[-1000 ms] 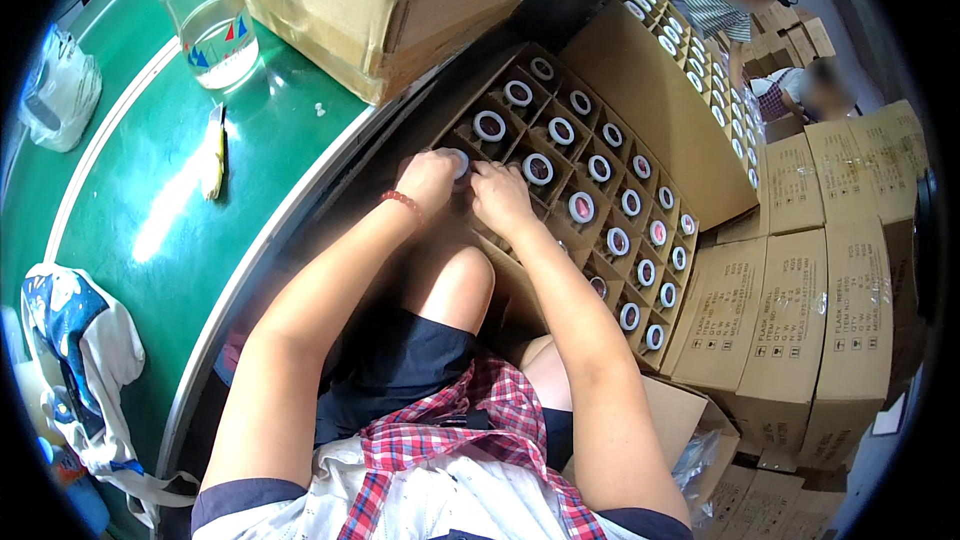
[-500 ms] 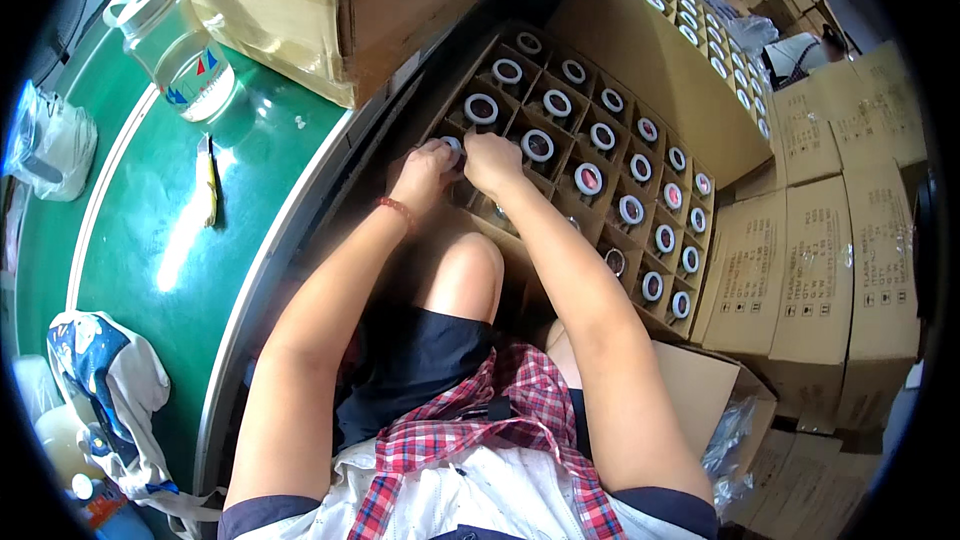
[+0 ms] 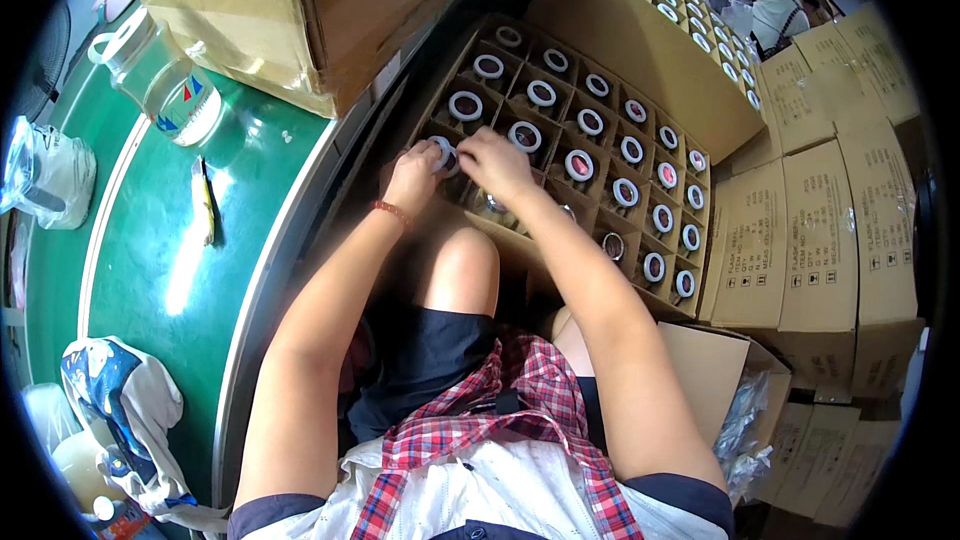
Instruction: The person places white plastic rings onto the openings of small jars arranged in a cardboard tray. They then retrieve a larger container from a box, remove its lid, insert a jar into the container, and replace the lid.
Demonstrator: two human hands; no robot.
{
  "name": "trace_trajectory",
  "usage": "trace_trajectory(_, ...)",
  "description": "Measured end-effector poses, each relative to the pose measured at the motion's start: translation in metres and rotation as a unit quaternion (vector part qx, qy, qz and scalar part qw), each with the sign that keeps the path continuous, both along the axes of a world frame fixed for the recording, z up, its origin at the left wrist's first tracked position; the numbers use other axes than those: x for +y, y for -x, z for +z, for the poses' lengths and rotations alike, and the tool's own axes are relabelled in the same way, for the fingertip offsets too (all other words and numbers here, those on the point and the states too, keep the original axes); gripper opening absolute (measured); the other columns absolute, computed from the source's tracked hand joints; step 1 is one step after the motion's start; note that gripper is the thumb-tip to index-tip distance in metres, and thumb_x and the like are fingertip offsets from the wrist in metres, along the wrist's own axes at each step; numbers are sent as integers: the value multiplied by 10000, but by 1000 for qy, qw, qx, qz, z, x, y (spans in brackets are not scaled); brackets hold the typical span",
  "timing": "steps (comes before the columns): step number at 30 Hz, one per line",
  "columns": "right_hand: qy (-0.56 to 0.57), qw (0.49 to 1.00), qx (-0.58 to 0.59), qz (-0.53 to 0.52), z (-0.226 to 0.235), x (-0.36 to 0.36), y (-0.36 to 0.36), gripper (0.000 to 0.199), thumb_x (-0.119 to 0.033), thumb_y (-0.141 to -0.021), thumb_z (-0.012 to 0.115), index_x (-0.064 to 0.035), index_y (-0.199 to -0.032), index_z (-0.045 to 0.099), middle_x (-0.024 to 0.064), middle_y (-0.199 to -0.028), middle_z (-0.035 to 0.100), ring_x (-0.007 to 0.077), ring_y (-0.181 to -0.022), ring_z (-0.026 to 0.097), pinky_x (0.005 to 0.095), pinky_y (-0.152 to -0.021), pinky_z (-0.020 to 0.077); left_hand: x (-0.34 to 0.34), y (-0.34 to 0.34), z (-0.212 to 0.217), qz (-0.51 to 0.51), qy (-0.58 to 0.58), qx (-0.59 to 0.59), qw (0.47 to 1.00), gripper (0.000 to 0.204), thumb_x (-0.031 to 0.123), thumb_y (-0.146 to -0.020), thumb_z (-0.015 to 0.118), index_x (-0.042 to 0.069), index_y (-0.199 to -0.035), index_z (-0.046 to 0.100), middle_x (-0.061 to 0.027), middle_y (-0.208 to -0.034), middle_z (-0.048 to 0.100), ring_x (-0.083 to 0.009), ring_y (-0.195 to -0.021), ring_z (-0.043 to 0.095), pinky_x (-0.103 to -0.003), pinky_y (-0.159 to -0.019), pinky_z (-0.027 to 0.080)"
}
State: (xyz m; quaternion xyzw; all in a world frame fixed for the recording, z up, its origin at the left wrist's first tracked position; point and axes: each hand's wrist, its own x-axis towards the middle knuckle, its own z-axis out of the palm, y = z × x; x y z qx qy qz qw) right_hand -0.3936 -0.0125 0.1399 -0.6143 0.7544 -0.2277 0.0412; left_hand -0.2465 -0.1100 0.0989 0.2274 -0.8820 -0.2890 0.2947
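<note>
Green bench [image 3: 112,275] at nine o'clock. Open divided carton [image 3: 558,129] at one o'clock. Near twelve, the left hand's [image 3: 411,182] grip pinches a white ring [image 3: 446,144] at the carton's near-left corner; the right hand [image 3: 495,165] curls just beside it, hold unclear. Light, even pressure, ring kept level, should suit.

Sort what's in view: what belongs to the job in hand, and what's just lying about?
Apparently in the job:
- left hand
- right hand
- white ring at their fingertips
- divided carton
- white-ringed containers

Apparently lying about, untouched:
- water bottle
- cutter
- cloth
- plastic bag
</note>
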Motion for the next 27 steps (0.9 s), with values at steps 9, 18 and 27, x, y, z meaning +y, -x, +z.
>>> trace_trajectory(9, -113, 952, -263, -110, -11, -13, -2, 273, -128, -797, 601, -84, -1062, 652, 112, -878, 702, 235, -655, 673, 373, -672, 527, 3, -2, 7, 2, -1, -64, 998, 274, 95, -756, 686, 9, -1005, 609, -154, -1092, 606, -369, -972, 582, -422, -844, 471)
trace_trajectory(18, -2, 985, -146, -96, -20, 5, -13, 230, -167, -831, 601, -147, -1055, 648, 85, -909, 648, 328, -835, 636, 399, -706, 516, 0, -6, 3, -31, -10, 10, 999, 244, 64, -724, 695, -25, -900, 551, -187, -1024, 597, -395, -946, 569, -428, -823, 465)
trace_trajectory(27, 6, 997, -17, -74, -16, 13, -19, 267, -161, -836, 583, -112, -1094, 630, 77, -991, 598, 324, -862, 627, 424, -718, 518, -13, -7, 6, -58, -25, -6, 998, 318, 63, -704, 725, -36, -966, 573, -209, -989, 603, -407, -942, 569, -416, -812, 471)
